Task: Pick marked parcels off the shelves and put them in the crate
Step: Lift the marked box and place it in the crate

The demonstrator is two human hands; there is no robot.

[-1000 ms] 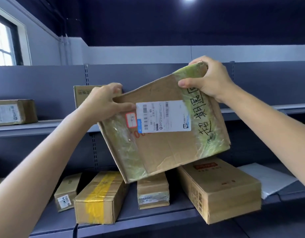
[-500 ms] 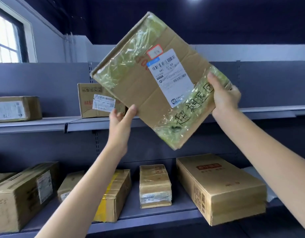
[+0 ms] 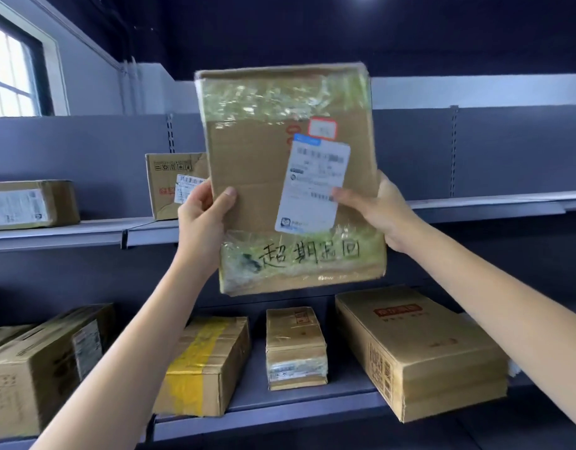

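Observation:
I hold a flat cardboard parcel [image 3: 257, 164] upright in front of the shelves. It has clear tape bands at top and bottom, a white shipping label, a small red-edged sticker and black handwritten characters near its lower edge. My left hand [image 3: 202, 219] grips its left edge, thumb on the front. My right hand [image 3: 377, 209] grips its right edge, thumb resting on the label. No crate is in view.
Two parcels sit on the upper shelf [image 3: 85, 230]: one at far left [image 3: 30, 204], one partly behind the held parcel [image 3: 173, 185]. The lower shelf [image 3: 296, 404] carries a large box [image 3: 39, 365], a yellow-taped box [image 3: 205, 365], a small box [image 3: 294, 347] and a long box [image 3: 419, 352].
The parcel has been turned from a tilted pose to upright, label facing me. Both hands shifted down to grip its side edges at mid-height.

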